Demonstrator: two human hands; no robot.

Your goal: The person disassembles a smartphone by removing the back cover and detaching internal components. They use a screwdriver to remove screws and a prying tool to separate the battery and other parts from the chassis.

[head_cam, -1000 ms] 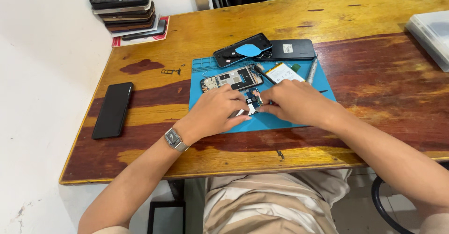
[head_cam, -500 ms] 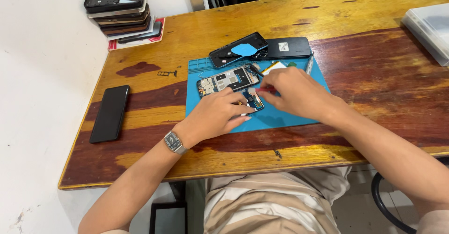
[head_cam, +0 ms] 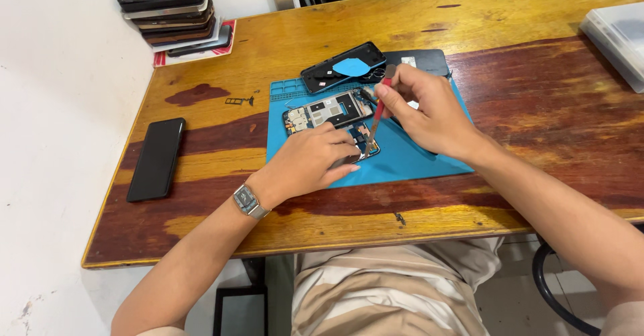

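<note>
The left hand lies over the near end of the opened phone, so that part of its board is hidden, and the tip of the red screwdriver is too small to tell whether it touches a screw. The right hand covers part of the blue mat and the near edge of the dark back cover behind it. The clear plastic box is cut off by the right edge, and the small parts on the counter near the mat's left are too tiny to identify.
</note>
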